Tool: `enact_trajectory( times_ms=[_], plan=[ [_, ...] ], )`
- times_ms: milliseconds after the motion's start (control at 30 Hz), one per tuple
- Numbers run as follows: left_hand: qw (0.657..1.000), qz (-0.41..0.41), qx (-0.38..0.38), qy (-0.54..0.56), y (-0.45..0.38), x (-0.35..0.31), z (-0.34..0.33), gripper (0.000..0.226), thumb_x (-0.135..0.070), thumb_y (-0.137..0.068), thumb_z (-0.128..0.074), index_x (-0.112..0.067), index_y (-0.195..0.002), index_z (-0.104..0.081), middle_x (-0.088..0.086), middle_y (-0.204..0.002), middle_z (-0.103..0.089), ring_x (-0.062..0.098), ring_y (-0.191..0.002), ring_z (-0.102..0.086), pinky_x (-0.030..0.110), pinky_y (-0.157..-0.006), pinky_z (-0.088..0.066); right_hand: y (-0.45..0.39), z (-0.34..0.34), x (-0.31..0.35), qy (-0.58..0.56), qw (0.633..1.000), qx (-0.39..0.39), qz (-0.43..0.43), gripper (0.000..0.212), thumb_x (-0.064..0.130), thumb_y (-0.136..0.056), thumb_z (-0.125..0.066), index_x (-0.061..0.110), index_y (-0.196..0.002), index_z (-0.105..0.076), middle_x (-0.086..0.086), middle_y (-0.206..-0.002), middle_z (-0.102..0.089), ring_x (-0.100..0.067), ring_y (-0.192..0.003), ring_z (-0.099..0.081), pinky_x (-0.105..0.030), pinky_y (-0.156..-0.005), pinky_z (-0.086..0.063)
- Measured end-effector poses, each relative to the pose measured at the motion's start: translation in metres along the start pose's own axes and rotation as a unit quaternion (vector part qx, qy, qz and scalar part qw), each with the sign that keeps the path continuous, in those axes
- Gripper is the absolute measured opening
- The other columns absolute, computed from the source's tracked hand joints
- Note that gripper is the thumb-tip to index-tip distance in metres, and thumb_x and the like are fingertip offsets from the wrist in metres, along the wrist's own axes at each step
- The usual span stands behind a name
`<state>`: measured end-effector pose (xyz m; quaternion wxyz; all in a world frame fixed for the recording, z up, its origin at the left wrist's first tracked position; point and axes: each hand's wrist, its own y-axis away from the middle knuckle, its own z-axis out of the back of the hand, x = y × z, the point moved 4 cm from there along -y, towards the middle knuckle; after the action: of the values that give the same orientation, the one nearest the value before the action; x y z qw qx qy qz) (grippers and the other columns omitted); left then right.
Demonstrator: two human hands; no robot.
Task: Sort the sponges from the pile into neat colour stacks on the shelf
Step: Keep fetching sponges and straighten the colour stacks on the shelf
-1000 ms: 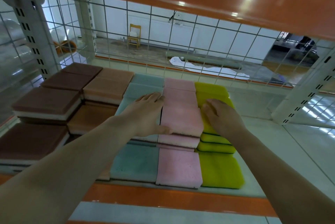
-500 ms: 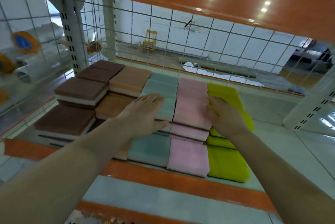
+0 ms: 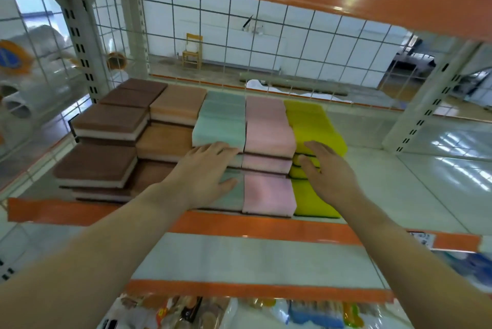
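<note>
At six o'clock, packaged goods (image 3: 186, 312) lie blurred on a lower shelf, below two orange shelf edges. Two bare forearms reach up from the bottom corners toward the middle shelf (image 3: 399, 195), whose white surface carries the sponges in colour rows.

The left hand (image 3: 202, 174) lies flat, fingers straight and together, on the teal sponges (image 3: 221, 126), its fingertips against the front of the taller teal stack. The right hand (image 3: 327, 171), fingers straight and slightly spread and grasping nothing, lies over the front of the yellow-green sponges (image 3: 314, 126) at one o'clock; whether it touches them cannot be told. Between the two hands run the pink sponges (image 3: 269, 131), a single low one at the shelf's front edge and higher stacks behind it.

At ten o'clock, the tan sponges (image 3: 173, 107) sit just beside the teal row, and the dark brown sponges (image 3: 103, 120) step up in stacks at the far left. Behind all rows, at twelve o'clock, a white wire grid (image 3: 292, 35) backs the shelf; through it a yellow chair (image 3: 192, 50) stands against a white wall.
</note>
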<state>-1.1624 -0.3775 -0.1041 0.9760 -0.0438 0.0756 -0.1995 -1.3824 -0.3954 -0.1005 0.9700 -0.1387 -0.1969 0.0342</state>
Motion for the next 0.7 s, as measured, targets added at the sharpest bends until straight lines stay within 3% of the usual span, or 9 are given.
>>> enact_trajectory(
  times_ms=[200, 500, 700],
  plan=[
    [0.999, 0.002, 0.048, -0.010, 0.022, -0.003, -0.026, 0.060, -0.043, -0.095, -0.042, -0.022, -0.147, -0.021, -0.001, -0.148, -0.027, 0.018, -0.136, -0.027, 0.029, -0.111, -0.021, 0.039, -0.010, -0.014, 0.014, 0.999, 0.013, -0.032, 0.046, 0.031, -0.097, -0.044, 0.014, -0.140, -0.041, -0.005, -0.146, -0.040, -0.023, -0.131, -0.040, -0.031, -0.098, -0.035],
    [0.993, 0.054, 0.106, 0.009, 0.028, 0.006, -0.053, 0.060, -0.046, -0.095, -0.040, -0.022, -0.148, -0.021, -0.001, -0.153, -0.019, 0.021, -0.140, -0.021, 0.033, -0.114, -0.020, 0.051, -0.037, -0.039, 0.040, 0.987, 0.124, -0.094, 0.050, 0.035, -0.099, -0.039, 0.017, -0.144, -0.033, -0.003, -0.151, -0.033, -0.022, -0.135, -0.035, -0.030, -0.104, -0.030],
    [0.994, 0.067, 0.091, -0.008, 0.028, 0.006, -0.059, 0.059, -0.044, -0.096, -0.040, -0.024, -0.148, -0.021, 0.001, -0.154, -0.017, 0.024, -0.140, -0.020, 0.036, -0.113, -0.024, 0.051, -0.043, -0.047, 0.058, 0.981, 0.148, -0.112, 0.047, 0.037, -0.099, -0.037, 0.018, -0.142, -0.038, -0.007, -0.146, -0.041, -0.027, -0.131, -0.040, -0.030, -0.100, -0.033]
  ],
)
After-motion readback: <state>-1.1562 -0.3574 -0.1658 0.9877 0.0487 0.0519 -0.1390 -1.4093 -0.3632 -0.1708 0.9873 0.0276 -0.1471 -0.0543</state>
